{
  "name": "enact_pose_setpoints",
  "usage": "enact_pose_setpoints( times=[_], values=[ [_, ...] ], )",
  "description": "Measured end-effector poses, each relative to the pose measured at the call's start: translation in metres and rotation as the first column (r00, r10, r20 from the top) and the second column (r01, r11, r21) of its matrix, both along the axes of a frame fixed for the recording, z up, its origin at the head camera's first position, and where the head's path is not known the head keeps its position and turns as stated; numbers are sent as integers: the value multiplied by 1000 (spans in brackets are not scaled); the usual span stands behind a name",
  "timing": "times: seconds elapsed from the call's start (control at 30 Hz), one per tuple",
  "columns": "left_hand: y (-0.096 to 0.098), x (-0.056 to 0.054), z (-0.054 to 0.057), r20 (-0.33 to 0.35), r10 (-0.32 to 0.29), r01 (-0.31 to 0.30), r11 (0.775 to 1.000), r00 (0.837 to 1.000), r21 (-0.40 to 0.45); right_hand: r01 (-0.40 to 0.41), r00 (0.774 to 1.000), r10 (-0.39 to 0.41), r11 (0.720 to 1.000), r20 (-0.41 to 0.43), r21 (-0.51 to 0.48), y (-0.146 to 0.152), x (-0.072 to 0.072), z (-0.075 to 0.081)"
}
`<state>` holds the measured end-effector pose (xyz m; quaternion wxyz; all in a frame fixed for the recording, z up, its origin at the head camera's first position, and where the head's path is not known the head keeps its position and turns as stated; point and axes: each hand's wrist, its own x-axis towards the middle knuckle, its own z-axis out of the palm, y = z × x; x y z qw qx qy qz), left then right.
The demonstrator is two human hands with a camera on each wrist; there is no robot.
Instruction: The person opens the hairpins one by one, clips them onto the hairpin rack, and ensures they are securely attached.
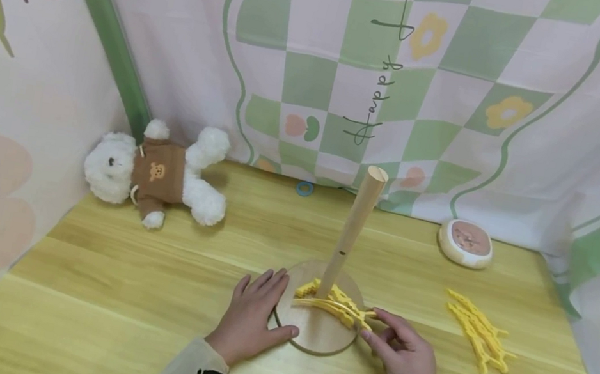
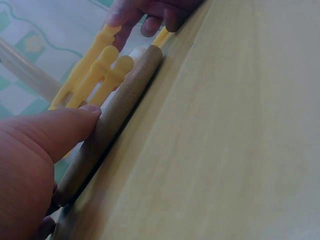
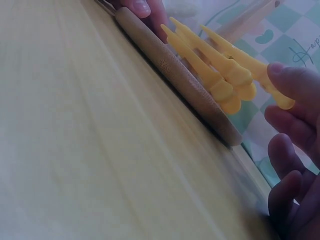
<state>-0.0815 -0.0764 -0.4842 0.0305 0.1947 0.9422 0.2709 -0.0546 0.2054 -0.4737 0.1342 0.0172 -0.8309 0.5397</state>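
A round wooden base (image 1: 312, 339) with an upright wooden post (image 1: 353, 230) stands on the table. My left hand (image 1: 255, 321) rests at the base's left rim with fingers straight; its thumb (image 2: 75, 127) lies along the front edge. Several curved, forked yellow plastic pieces (image 3: 217, 82) lie on the base around the foot of the post. Between thumb and index finger, my right hand (image 1: 408, 365) pinches the forked end of one yellow plastic piece (image 3: 260, 70). That piece is held just above the others, its thin end reaching left past the front of the post.
More forked yellow pieces (image 1: 478, 333) lie together on the table at the right. Behind them sits a small round-cornered clock (image 1: 466, 243). A white teddy bear (image 1: 159, 172) in a brown top lies at back left. A blue ring (image 1: 304, 188) is near the curtain (image 1: 310, 79).
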Motion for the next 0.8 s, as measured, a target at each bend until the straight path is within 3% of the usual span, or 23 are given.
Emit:
enact_pose_setpoints(
  times=[0.47, 0.8],
  values=[
    [0, 0, 1, 11, 2, -2, 1000, 1000, 1, 14, 1000, -15, 1000, 19, 8, -2, 0, -1],
    [0, 0, 0, 0, -5, 5, 1000, 1000, 3, 54, 997, -48, 991, 53, -121, -10, -1, -3]
  ],
)
